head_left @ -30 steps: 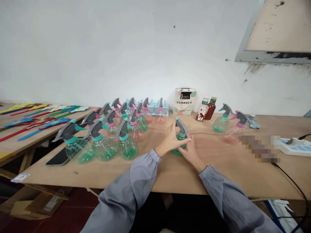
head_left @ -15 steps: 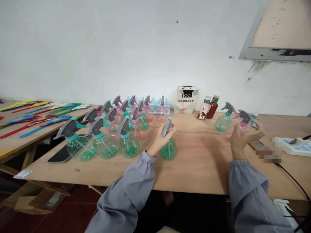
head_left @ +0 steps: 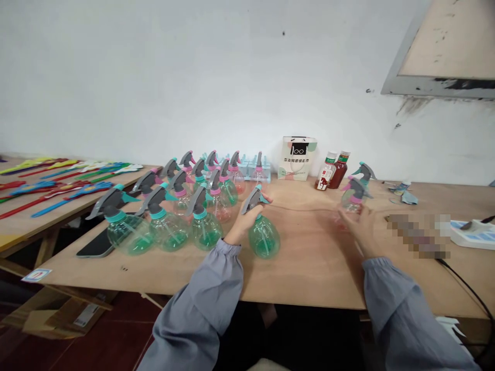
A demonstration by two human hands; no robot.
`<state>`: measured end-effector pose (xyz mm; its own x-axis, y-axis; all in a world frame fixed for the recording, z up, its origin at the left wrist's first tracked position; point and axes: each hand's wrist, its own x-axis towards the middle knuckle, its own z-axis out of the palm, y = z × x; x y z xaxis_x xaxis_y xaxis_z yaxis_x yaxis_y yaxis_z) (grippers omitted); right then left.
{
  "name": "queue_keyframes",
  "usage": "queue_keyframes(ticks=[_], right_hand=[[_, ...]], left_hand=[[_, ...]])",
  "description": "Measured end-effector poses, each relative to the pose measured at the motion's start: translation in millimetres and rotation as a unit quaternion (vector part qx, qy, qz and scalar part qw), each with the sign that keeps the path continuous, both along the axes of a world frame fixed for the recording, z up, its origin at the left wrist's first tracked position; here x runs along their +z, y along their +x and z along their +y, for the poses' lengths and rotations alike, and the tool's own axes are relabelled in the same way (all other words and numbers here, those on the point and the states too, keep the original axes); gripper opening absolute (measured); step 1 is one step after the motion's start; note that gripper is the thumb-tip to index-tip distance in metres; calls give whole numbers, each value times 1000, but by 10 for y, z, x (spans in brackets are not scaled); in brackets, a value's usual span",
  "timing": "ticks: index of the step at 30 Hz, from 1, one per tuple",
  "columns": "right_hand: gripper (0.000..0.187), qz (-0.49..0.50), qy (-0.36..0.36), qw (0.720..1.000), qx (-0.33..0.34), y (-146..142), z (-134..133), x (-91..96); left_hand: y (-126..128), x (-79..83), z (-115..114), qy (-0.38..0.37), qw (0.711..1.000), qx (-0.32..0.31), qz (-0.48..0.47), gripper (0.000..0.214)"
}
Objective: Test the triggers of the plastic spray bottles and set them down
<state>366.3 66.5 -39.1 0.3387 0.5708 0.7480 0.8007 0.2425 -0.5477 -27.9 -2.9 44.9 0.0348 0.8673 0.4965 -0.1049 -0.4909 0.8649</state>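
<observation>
My left hand grips the neck of a green spray bottle with a grey and teal trigger head, standing on the plywood table beside the group of finished bottles. My right hand is wrapped round a clear pinkish spray bottle with a grey and pink head, held just above the table. Behind it stands one more green spray bottle.
A white paper bag and two drink bottles stand at the wall. A black phone lies by the left bottles. A white power strip with a black cable sits right. Coloured plastic sticks cover the left table.
My left hand has slid the green bottle left toward the group. My right hand reached right, took hold of the pink-headed bottle and brought it back toward the middle.
</observation>
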Motion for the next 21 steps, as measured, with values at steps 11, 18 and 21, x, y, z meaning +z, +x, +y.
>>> queue_keyframes(ticks=[11,18,21], right_hand=[[74,-13,-53,962,266,-1402,-397,91],[75,8,-49,975,215,-1323,-352,47],[75,1,-50,976,211,-1311,-344,43]], left_hand=[[-39,-6,-8,-31,999,-34,0,24],[-26,10,-1,-60,998,-20,-17,13],[-8,35,-41,-37,998,-50,1,21]])
